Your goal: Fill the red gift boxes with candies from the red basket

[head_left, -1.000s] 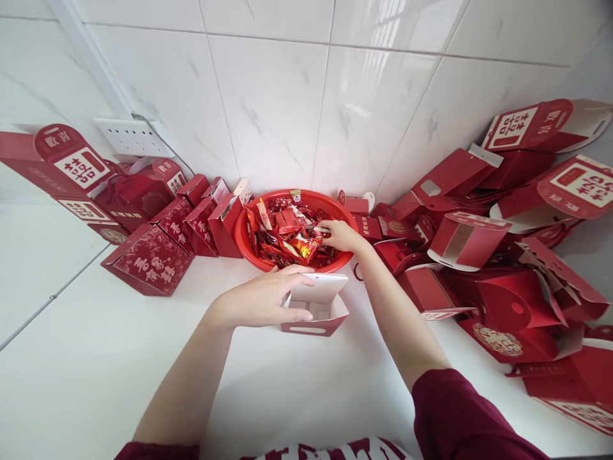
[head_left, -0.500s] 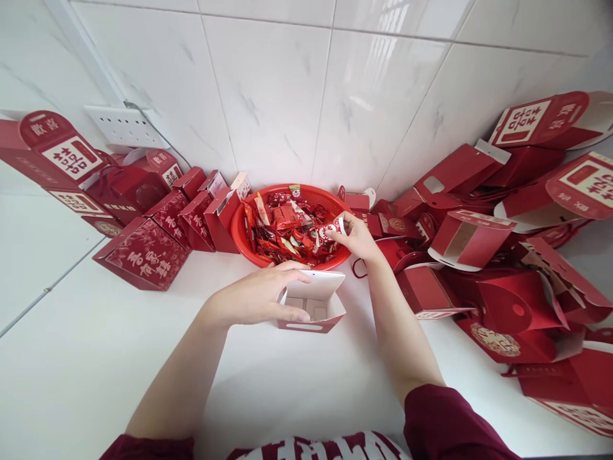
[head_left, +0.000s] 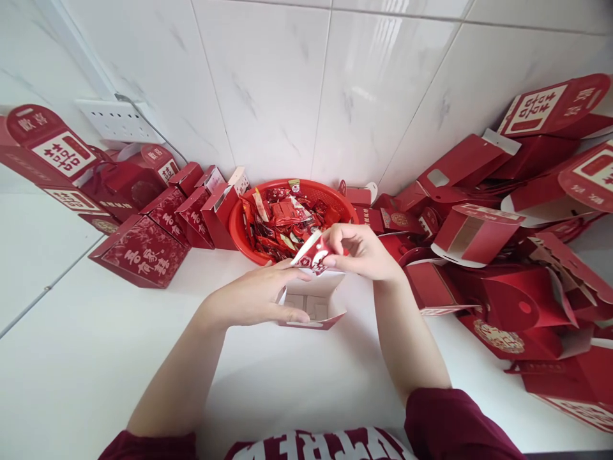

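Note:
A small open red gift box (head_left: 313, 306) with a white inside stands on the white counter in front of me. My left hand (head_left: 256, 295) grips its left wall, thumb on the near side. My right hand (head_left: 361, 250) hovers just above the box mouth, fingers pinched on a red-and-white candy packet (head_left: 312, 254). Behind them a round red basket (head_left: 239, 223) is heaped with red wrapped candies (head_left: 282, 223).
Closed red gift boxes (head_left: 143, 249) line the wall at left under a white power strip (head_left: 112, 119). A big pile of unfolded red boxes (head_left: 507, 255) fills the right side. The white tiled wall rises right behind the basket.
My right hand took a candy packet from the basket and carried it back toward me, over the open box. My left hand stayed on the box.

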Demonstrator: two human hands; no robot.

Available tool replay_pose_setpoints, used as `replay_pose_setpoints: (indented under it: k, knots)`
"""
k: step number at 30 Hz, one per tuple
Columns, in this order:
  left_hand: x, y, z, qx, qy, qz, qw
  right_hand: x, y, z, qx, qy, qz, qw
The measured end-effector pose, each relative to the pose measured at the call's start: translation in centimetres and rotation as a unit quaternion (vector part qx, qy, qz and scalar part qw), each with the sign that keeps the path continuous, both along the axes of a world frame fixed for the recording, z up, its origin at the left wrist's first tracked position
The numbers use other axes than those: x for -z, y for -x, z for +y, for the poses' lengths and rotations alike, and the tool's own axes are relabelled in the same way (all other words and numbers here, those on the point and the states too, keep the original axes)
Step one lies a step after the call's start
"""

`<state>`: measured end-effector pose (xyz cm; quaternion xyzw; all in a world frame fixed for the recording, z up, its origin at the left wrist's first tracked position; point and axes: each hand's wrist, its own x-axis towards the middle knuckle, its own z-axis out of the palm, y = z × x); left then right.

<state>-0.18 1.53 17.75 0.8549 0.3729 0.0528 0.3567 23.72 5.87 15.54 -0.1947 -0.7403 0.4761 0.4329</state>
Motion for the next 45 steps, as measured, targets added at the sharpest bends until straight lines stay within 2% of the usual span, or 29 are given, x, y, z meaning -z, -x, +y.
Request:
replay_pose_setpoints:
  k: [3,6,9,11,13,16,18,19,21,24,27,30,36,40,43,45]
  knots:
    - [0.0,-0.2,0.1,0.019,0.009,-0.036,0.999,-1.4,0.4,-1.8,-0.011,-0.037,-0.119,0.992]
    - [0.0,-0.2,0.2,0.034,-0.003,-0.046,0.998,-2.2,0.2,-2.6,0.025,-0.066,-0.194,0.978]
    - [0.0,-0.1,0.2,0.015,-0.008,-0.010,1.000,-2.2,-0.7,-2.5,0.084,-0.064,-0.208,0.973]
    - [0.1,0.1,0.2,0.001,-0.001,0.004,1.000,-1.8,-1.5,-1.8,0.166,-0.059,-0.207,0.962]
    - [0.1,0.2,0.1,-0.002,0.005,0.000,1.000,-1.1,-2.1,-0.5,0.279,-0.061,-0.223,0.932]
    - [0.1,0.2,0.1,-0.006,0.010,-0.003,1.000,0.1,-1.9,2.2,0.426,-0.064,-0.312,0.847]
    - [0.1,0.2,0.1,-0.010,0.014,0.005,1.000,0.8,-0.7,4.3,0.438,-0.084,-0.383,0.809]
    - [0.1,0.2,0.1,-0.010,0.016,0.010,1.000,1.0,0.3,5.4,0.409,-0.103,-0.406,0.811]
    - [0.1,0.2,0.1,-0.011,0.018,0.019,1.000,1.5,2.4,7.7,0.305,-0.143,-0.424,0.841]
    - [0.0,0.3,0.0,-0.014,0.018,0.029,0.999,2.2,5.4,11.1,0.204,-0.160,-0.418,0.871]
    - [0.1,0.3,0.0,-0.019,0.018,0.016,1.000,2.9,6.6,13.4,0.145,-0.144,-0.394,0.896]
    - [0.3,0.3,-0.1,-0.022,0.018,0.005,1.000,3.5,5.8,14.1,0.136,-0.113,-0.343,0.922]
    - [0.4,0.5,0.1,-0.017,0.021,0.010,1.000,3.6,2.6,11.8,0.188,0.007,-0.184,0.965]
    - [0.4,0.6,0.1,-0.012,0.021,0.004,1.000,3.2,1.2,8.6,0.168,0.095,-0.111,0.975]
    - [0.3,0.4,0.1,-0.014,0.020,-0.011,1.000,2.3,0.3,5.5,0.137,0.182,-0.058,0.972]
    - [0.2,0.3,0.0,-0.015,0.021,-0.020,0.999,1.6,-0.3,3.4,0.114,0.208,-0.046,0.970]
